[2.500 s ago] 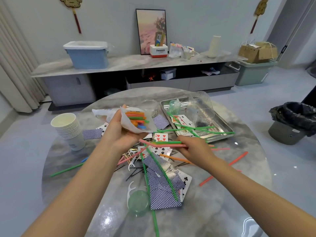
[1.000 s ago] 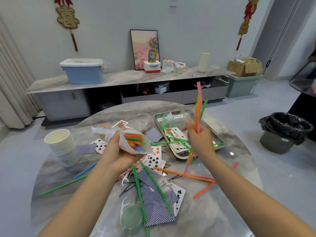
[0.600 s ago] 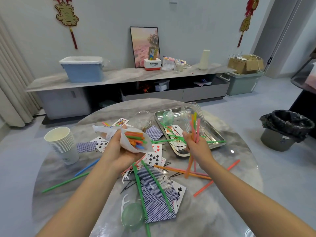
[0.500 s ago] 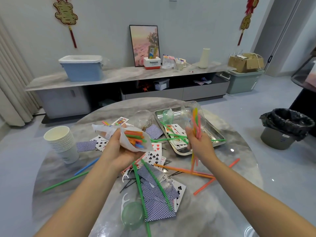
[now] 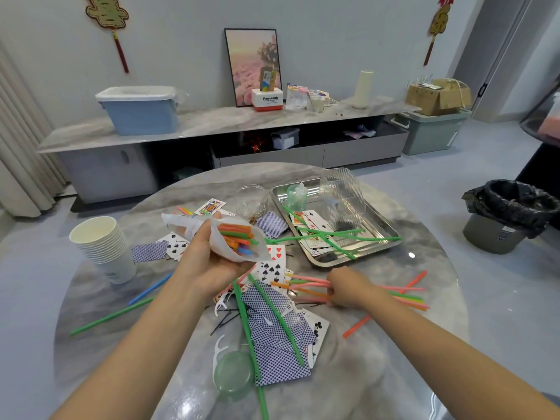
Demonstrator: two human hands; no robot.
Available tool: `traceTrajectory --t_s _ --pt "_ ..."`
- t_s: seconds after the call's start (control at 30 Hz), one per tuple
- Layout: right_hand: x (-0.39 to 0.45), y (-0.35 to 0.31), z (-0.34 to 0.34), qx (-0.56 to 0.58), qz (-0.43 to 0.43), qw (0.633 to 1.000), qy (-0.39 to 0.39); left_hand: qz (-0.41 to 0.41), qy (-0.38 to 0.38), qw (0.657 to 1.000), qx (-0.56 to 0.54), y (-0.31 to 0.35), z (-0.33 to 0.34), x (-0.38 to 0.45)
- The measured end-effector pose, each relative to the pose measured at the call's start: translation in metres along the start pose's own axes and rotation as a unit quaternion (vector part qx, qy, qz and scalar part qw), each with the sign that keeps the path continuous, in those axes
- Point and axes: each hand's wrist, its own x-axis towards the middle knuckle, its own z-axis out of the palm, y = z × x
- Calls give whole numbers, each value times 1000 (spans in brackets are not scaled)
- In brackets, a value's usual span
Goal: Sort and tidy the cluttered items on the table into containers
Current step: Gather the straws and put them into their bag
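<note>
Centrally, on the round marble bench [image 5: 424,344], lay the clutter. The left hand [image 5: 209,262] was raised above it, fingers curled under a white plastic bag [image 5: 212,237] whose open mouth showed the ends of orange, green and blue straws [image 5: 238,237]. The right hand [image 5: 348,291] sat low over the bench to the right, fingers closed round a bunch of pink, orange and green straws [image 5: 406,298] lying nearly flat, their ends sticking out on both sides of the fist.

Playing cards [image 5: 272,338], mostly face down with blue backs, were heaped between the two forearms; two long green straws [image 5: 272,313] crossed over them. More cards, some face up, lay under and beyond the bag. A green round lid [image 5: 233,375] rested at the near edge of the heap, with white floss picks [image 5: 219,347] and black hairpins [image 5: 225,318] beside it.

A metal tray [image 5: 381,225] stood at the far right of the bench, holding a clear plastic box [image 5: 341,201], some cards and several green straws [image 5: 333,234] lying across its rim. A small clear jar [image 5: 251,201] stood just left of the tray. A stack of paper cups [image 5: 101,244] stood at the left. A blue straw [image 5: 151,287] and a green straw [image 5: 112,315] lay near the cups; an orange straw [image 5: 356,325] lay apart at the right.

On the floor to the right stood a bin with a black bag [image 5: 509,213].
</note>
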Motion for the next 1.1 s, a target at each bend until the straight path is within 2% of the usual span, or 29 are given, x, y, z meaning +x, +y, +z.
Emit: traceTrajectory --t_s 0.5,0.6,0.77,0.8,0.83,0.93,1.0,1.1 --pt "-5 -3 -45 187 -64 975 101 -6 -6 1000 -2 5 2 -4" --pt "-9 -11 -43 278 -72 948 135 -3 -1 1000 -1 6 1 -3" --pt "-22 -27 -53 413 -79 876 237 -2 -1 1000 -4 5 0 -4" --pt "-24 -29 -56 411 -74 877 238 -1 0 1000 -2 4 0 -4" --pt "-25 -31 -60 381 -62 894 228 1 2 1000 0 4 0 -5" --pt "-28 -33 -69 166 -18 965 204 7 3 1000 11 4 2 -6" --pt "-32 -29 -73 81 -21 979 188 11 -1 1000 13 4 3 -5" --pt "-40 -13 -75 72 -48 987 135 17 -11 1000 10 5 0 -2"
